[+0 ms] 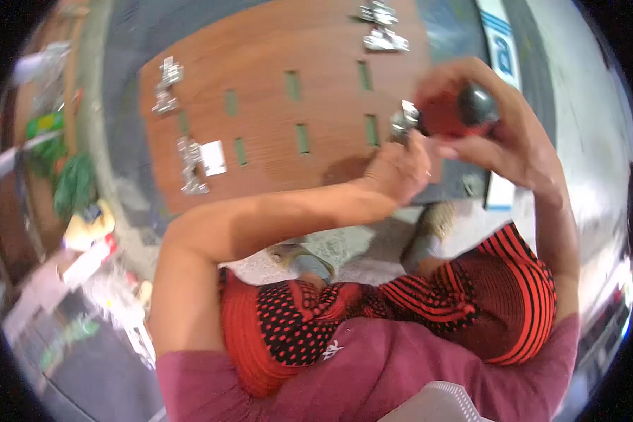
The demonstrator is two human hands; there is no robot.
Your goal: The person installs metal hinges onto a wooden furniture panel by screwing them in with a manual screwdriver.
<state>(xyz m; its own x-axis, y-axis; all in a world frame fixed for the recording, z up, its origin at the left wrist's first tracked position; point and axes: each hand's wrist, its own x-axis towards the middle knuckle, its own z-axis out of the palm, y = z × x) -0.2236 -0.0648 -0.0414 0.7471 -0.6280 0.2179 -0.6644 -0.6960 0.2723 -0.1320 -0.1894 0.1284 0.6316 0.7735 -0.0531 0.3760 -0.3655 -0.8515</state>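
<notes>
My right hand (510, 137) is wrapped round a red and black power tool (477, 107), blurred by motion, over the right edge of a brown wooden board (260, 56). Beside it, the fingers of my left hand (399, 171) are closed at a shiny metal hinge (405, 118) near the board's right side. The tool's front end meets the hinge area, but the exact contact is hidden. More metal hinges lie at the board's top right (385, 39) and along its left side (192, 165). Several narrow slots (302, 138) run across the board.
A small white card (213, 157) lies by the lower left hinge. Under the board is a dark surface (130, 105), with a white and blue strip (501, 49) to the right. Green bags (74, 184) and other clutter lie at the far left. My feet are below the near edge.
</notes>
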